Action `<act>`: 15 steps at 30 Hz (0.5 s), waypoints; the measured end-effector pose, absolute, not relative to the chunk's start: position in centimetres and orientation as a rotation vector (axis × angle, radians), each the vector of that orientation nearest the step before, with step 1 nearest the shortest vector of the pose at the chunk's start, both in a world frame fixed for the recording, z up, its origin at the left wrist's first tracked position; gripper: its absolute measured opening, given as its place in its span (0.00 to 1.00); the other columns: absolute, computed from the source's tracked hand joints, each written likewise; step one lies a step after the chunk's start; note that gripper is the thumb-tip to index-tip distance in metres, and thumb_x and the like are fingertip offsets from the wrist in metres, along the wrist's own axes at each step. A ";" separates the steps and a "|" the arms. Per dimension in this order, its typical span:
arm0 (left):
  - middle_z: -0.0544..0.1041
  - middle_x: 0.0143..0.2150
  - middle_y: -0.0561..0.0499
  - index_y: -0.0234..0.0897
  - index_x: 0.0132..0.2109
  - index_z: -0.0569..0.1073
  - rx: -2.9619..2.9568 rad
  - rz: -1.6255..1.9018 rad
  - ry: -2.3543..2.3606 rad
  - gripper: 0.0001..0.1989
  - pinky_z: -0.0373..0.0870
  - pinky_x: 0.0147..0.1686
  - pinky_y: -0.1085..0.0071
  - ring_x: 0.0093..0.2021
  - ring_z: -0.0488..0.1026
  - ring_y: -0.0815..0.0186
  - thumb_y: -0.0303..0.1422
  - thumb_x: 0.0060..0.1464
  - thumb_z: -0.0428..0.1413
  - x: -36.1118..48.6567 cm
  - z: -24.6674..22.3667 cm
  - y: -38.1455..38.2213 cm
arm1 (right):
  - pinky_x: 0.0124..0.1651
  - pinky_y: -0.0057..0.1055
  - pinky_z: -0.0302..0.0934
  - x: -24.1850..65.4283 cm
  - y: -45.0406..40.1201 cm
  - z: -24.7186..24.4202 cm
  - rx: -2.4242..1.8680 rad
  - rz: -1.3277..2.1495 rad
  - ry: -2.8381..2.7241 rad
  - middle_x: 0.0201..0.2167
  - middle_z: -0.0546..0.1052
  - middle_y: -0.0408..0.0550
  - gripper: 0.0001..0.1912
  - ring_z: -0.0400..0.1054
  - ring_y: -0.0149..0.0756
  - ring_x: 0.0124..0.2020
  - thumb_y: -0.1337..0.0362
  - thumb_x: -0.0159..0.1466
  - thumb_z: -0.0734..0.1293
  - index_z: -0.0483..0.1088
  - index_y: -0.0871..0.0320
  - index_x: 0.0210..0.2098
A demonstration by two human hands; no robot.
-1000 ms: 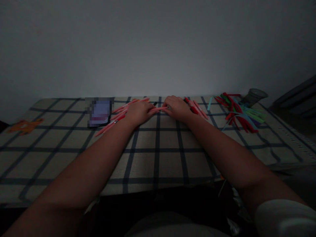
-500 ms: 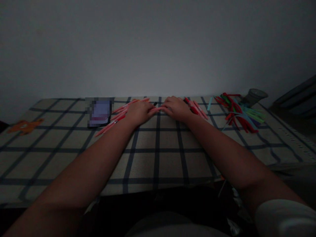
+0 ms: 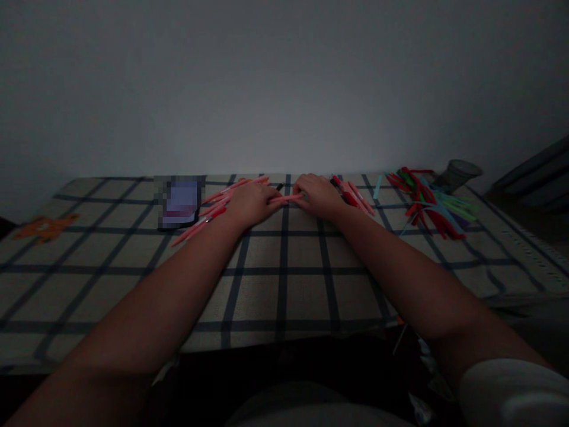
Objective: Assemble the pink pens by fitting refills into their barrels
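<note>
My left hand [image 3: 252, 203] and my right hand [image 3: 316, 196] meet near the far side of the table. Between them lies a slim pink pen [image 3: 287, 198], level, with one end in the fingers of each hand. The fingers of both hands are bent and closed on it. Under and beside my left wrist spreads a group of pink and red pens [image 3: 216, 207]. Another few pink and red pens [image 3: 355, 196] lie just right of my right hand. A short black tip [image 3: 279, 187] shows behind my left fingers; what it belongs to is hidden.
A checked cloth [image 3: 262, 290] covers the table. A phone [image 3: 180, 201], partly blurred, lies left. At far left is an orange flat figure [image 3: 47, 228]. On the right are colourful strips [image 3: 429, 207], a light blue strip [image 3: 377, 187] and a grey cup [image 3: 460, 173]. A wall stands behind.
My right fingers have curled and drawn slightly back to the right, so more of the pink pen shows between the hands. My left hand has hardly moved.
</note>
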State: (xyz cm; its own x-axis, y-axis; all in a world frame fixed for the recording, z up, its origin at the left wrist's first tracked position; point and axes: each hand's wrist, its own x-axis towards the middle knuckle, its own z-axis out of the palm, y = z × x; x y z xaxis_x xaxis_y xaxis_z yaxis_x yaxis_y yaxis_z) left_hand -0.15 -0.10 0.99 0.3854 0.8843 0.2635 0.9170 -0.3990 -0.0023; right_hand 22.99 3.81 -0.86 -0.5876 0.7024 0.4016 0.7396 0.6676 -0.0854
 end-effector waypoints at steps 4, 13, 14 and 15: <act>0.88 0.48 0.46 0.48 0.53 0.87 -2.522 -0.332 -1.618 0.23 0.70 0.45 0.62 0.52 0.83 0.51 0.53 0.72 0.53 -0.2 1.0 -0.1 | 0.49 0.39 0.55 23.0 3.7 -0.8 -1.126 -0.117 -2.485 0.47 0.81 0.57 0.12 0.69 0.49 0.49 0.55 0.75 0.69 0.78 0.57 0.47; 0.88 0.45 0.45 0.44 0.49 0.87 -2.575 -0.304 -1.615 0.26 0.70 0.44 0.64 0.46 0.82 0.55 0.53 0.73 0.49 -0.2 0.9 -0.1 | 0.51 0.40 0.56 23.1 3.8 -0.9 -1.084 -0.153 -2.542 0.48 0.81 0.57 0.15 0.69 0.49 0.52 0.54 0.76 0.66 0.80 0.57 0.47; 0.88 0.45 0.45 0.43 0.49 0.86 -2.581 -0.296 -1.613 0.27 0.71 0.45 0.63 0.46 0.82 0.55 0.54 0.74 0.48 -0.1 0.9 -0.1 | 0.51 0.40 0.56 23.0 3.7 -0.9 -1.088 -0.149 -2.544 0.48 0.81 0.57 0.14 0.69 0.49 0.51 0.54 0.76 0.67 0.80 0.57 0.46; 0.87 0.44 0.44 0.43 0.48 0.86 -2.583 -0.286 -1.614 0.27 0.71 0.45 0.63 0.46 0.82 0.54 0.54 0.74 0.48 -0.1 0.8 -0.1 | 0.50 0.39 0.56 23.0 3.7 -0.8 -1.097 -0.145 -2.540 0.48 0.82 0.57 0.14 0.69 0.49 0.51 0.54 0.76 0.67 0.80 0.57 0.46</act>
